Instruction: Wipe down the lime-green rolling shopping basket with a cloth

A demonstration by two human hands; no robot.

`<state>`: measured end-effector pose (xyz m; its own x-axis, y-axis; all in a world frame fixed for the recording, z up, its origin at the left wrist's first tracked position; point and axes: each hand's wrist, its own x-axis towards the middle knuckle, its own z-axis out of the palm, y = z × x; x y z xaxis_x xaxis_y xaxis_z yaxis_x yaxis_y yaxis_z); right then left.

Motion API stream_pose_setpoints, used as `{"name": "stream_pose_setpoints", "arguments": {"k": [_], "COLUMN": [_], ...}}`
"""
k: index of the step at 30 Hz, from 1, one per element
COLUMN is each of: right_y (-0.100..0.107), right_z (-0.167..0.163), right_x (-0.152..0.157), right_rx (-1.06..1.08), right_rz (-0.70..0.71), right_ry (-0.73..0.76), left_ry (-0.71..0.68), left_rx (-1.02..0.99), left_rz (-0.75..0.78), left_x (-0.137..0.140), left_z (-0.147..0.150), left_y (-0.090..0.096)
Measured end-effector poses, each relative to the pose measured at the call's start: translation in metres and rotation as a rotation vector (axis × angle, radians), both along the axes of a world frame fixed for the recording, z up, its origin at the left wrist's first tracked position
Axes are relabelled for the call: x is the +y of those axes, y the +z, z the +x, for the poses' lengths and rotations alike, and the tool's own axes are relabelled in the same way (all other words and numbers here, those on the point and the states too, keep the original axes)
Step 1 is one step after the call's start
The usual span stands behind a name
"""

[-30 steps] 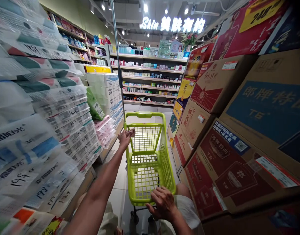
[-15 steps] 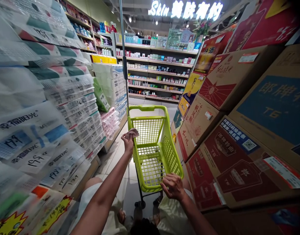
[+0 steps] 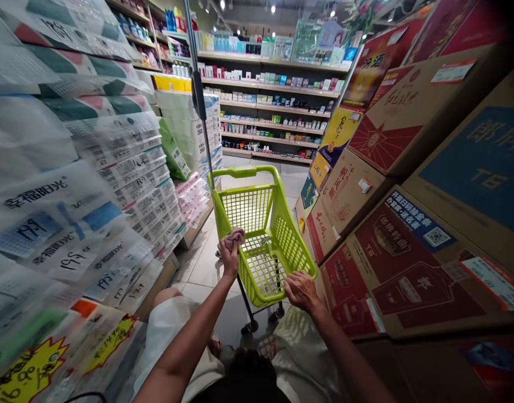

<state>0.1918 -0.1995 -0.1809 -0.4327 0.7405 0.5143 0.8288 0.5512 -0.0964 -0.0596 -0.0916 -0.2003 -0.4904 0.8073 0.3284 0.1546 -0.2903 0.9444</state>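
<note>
In front of me stands a lime-green plastic shopping cart (image 3: 249, 197) with a lattice basket; nothing lies inside it. My left hand (image 3: 228, 256) is closed around a crumpled mauve-grey cloth (image 3: 234, 237), which touches the cart's left rim. At the near right corner, my right hand (image 3: 302, 290) has its fingers curled over the rim. A grey metal pole (image 3: 198, 89) with a dark sleeve rises from the cart's far left corner. Dark wheels (image 3: 250, 327) show below the basket.
Wrapped paper packs (image 3: 143, 184) are stacked high along the left. Cardboard cartons (image 3: 403, 120) form a wall on the right, close to the cart. Shelves of small boxes and bottles (image 3: 265, 101) stand across the back. Light floor tiles (image 3: 200, 274) run between them.
My left hand has moved with the cloth towards me along the cart's left rim. The cart appears turned slightly, its pole tilting further left. My right hand still grips the near corner.
</note>
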Motion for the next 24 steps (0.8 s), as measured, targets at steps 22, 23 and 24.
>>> {"name": "stream_pose_setpoints", "arguments": {"k": [22,23,24], "right_y": [-0.028,-0.028,-0.028], "right_z": [-0.020,-0.020,-0.021], "right_x": [-0.001,-0.001,-0.001], "right_rx": [0.338,0.340,0.342], "right_rz": [0.124,0.129,0.132], "right_ry": [-0.111,-0.108,-0.106], "left_ry": [0.296,0.228,0.150], "left_rx": [0.132,0.122,0.076], "left_rz": [-0.508,-0.525,-0.508], "left_x": [-0.011,-0.013,-0.013], "left_z": [-0.077,-0.076,-0.071], "left_y": [0.007,0.006,0.007]}}
